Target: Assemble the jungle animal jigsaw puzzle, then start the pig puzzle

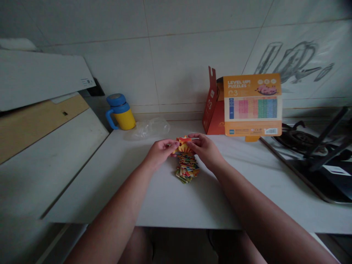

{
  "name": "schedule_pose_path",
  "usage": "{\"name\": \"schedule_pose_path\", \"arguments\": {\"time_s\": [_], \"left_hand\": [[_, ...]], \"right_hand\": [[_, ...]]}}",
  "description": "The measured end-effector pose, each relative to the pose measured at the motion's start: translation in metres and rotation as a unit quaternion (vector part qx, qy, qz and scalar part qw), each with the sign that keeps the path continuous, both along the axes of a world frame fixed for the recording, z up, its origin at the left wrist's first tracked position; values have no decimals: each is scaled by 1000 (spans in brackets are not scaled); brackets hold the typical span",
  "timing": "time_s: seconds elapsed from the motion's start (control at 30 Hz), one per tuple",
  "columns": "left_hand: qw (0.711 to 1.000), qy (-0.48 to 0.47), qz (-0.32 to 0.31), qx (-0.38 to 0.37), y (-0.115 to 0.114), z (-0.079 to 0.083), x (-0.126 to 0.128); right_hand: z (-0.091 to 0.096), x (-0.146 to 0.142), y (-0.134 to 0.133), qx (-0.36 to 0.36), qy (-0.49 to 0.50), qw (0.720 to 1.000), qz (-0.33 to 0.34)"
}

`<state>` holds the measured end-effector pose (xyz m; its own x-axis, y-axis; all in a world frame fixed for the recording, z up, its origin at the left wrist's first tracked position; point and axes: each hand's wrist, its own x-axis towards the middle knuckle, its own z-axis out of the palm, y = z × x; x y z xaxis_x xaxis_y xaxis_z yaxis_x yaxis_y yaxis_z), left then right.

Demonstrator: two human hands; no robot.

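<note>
Between my two hands is a yellow and orange puzzle piece point(183, 145), at the top of a leaning row of colourful puzzle pieces point(187, 170) on the white counter. My left hand point(162, 151) pinches its left edge with thumb and fingers. On the other side, my right hand point(204, 148) grips the right edge, thumb on the face and fingers behind. Whether more pieces are held behind the front one cannot be made out.
A red and orange puzzle box point(253, 106) stands open by the tiled wall. Left of it are a crumpled clear plastic bag point(151, 128) and a blue and yellow mug point(125, 115). A black gas stove point(316, 157) lies right; white boards point(44, 79) lean at left.
</note>
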<state>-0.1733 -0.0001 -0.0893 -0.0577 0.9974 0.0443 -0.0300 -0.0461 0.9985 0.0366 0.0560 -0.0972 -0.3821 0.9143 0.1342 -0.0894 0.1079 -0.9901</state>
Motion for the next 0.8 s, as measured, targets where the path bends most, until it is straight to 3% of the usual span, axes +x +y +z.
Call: {"name": "schedule_pose_path", "arguments": {"time_s": [0.27, 0.33, 0.4, 0.47, 0.53, 0.7, 0.8], "left_hand": [[1000, 4, 22, 16, 1, -2, 1], [999, -1, 34, 36, 1, -1, 1], [997, -5, 54, 48, 1, -1, 0], [996, -8, 73, 49, 3, -2, -4], [995, -11, 89, 46, 6, -5, -7], [994, -7, 106, 37, 13, -14, -12], [993, 34, 106, 40, 14, -16, -13]], "right_hand": [[-2, -4, 0, 40, -8, 999, 27], [-1, -1, 5, 54, -39, 998, -16], [-1, 7, 12, 67, -117, 986, -99], [0, 17, 20, 91, -234, 950, -186], [-1, 27, 26, 124, -343, 902, -232], [-8, 34, 25, 183, -491, 820, -229], [-13, 27, 22, 256, -517, 784, -228]]}}
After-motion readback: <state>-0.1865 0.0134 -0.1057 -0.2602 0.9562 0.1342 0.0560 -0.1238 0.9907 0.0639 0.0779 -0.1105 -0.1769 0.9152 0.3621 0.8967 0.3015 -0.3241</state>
